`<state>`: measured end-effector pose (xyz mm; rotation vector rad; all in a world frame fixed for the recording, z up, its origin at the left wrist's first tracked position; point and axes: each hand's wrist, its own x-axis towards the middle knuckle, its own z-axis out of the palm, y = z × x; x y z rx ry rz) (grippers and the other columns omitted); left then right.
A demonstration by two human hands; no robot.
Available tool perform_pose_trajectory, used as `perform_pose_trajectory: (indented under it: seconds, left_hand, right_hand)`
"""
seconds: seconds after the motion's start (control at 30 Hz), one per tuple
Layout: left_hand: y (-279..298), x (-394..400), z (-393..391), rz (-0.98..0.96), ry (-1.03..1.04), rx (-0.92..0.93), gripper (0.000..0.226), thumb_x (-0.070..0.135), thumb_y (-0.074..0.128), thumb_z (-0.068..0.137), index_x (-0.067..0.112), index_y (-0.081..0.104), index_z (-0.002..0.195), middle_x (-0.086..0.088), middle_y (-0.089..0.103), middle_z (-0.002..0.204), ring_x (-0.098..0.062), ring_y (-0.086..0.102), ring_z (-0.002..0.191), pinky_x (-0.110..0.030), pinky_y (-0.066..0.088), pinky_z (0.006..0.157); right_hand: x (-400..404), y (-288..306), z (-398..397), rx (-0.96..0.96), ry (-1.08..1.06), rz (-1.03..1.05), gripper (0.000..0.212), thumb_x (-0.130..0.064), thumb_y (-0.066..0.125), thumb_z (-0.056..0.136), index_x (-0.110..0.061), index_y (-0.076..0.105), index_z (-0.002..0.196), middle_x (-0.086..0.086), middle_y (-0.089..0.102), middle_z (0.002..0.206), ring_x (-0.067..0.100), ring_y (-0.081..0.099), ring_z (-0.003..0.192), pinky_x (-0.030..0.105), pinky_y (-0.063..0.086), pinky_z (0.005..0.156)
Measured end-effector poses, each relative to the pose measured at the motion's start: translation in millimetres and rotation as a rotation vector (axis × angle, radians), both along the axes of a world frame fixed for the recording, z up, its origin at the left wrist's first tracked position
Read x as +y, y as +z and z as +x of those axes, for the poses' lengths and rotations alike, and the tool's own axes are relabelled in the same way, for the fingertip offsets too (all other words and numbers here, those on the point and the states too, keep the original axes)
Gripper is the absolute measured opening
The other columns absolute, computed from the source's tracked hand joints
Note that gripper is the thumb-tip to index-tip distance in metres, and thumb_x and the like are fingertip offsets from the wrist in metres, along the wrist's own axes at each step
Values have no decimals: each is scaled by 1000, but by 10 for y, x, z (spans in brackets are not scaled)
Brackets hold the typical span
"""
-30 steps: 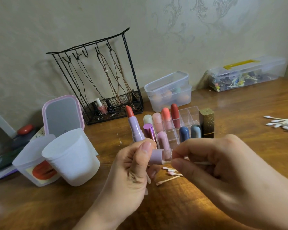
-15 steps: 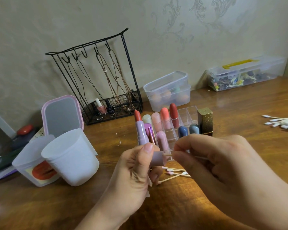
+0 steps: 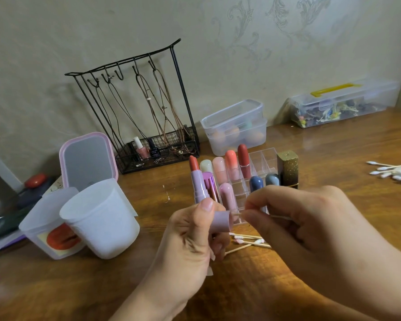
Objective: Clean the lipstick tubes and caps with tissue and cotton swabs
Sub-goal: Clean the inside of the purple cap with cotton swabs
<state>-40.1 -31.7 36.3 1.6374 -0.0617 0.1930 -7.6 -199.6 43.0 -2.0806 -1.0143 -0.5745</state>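
Note:
My left hand (image 3: 190, 237) grips two things at once: an open lilac lipstick tube (image 3: 198, 185) with its red bullet standing up, and its lilac cap (image 3: 221, 220) held sideways, mouth to the right. My right hand (image 3: 294, 218) pinches a cotton swab (image 3: 280, 217) whose tip is inside the cap's mouth. Used swabs (image 3: 248, 242) with pink tips lie on the table below the hands. Behind the hands stands a clear organizer (image 3: 262, 158) with several capped lipsticks, and a gold-black lipstick (image 3: 287, 169) at its right.
A pile of clean cotton swabs (image 3: 394, 171) lies at the right edge. Two white plastic cups (image 3: 102, 218) and a pink-framed mirror (image 3: 87, 158) sit on the left. A black wire rack (image 3: 148, 112), a clear tub (image 3: 235, 126) and a clear box (image 3: 340, 103) line the wall.
The lipstick tube in my left hand has swung from leaning left to nearly upright and shifted right. The swab stays in the cap's mouth.

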Motion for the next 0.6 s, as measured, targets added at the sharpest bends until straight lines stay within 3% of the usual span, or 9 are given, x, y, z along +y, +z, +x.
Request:
perform_pose_trajectory:
  seconds: [0.07, 0.13, 0.27, 0.37, 0.5, 0.6]
  left_hand:
    - [19, -10, -5, 16, -29, -12, 49, 53, 39, 77, 18, 66, 56, 4, 49, 49, -4, 48, 47, -17, 39, 46]
    - [25, -7, -1, 25, -15, -29, 49, 53, 37, 78, 22, 66, 54, 4, 48, 49, -4, 46, 47, -17, 38, 46]
    - [21, 10, -2, 19, 91, -1, 48, 59, 38, 70, 24, 68, 56, -2, 51, 50, -6, 48, 46, -14, 35, 40]
    - [30, 22, -9, 4, 142, 55, 42, 60, 40, 65, 33, 72, 57, 2, 61, 53, -6, 57, 50, -15, 41, 43]
    - [59, -22, -31, 32, 145, 31, 39, 62, 41, 61, 37, 70, 57, 3, 58, 49, -2, 55, 47, -14, 38, 40]
    - [70, -46, -45, 45, 167, 34, 40, 63, 41, 60, 37, 71, 56, 4, 56, 49, -4, 52, 44, -19, 40, 42]
  right_hand:
    - [9, -9, -25, -64, -11, 17, 16, -38, 53, 91, -28, 63, 84, -22, 26, 52, 5, 27, 47, 25, 38, 39]
    - [16, -17, -42, -93, -25, 19, 17, -36, 54, 92, -25, 64, 84, -20, 27, 54, 9, 26, 46, 26, 37, 37]
    - [39, -42, -49, -51, -63, -46, 20, -40, 50, 91, -29, 64, 84, -15, 46, 50, 11, 40, 40, 24, 40, 37]
    - [42, -60, -47, 70, -7, -50, 16, -43, 54, 89, -32, 65, 86, -18, 46, 50, 5, 41, 43, 21, 41, 41]
    - [25, -26, -45, 207, 156, 56, 12, -39, 59, 89, -30, 66, 84, -10, 49, 50, 4, 38, 41, 9, 29, 43]
    - [25, -37, -26, 153, 49, 94, 14, -45, 57, 90, -33, 59, 83, -13, 47, 49, 3, 38, 41, 9, 27, 42]
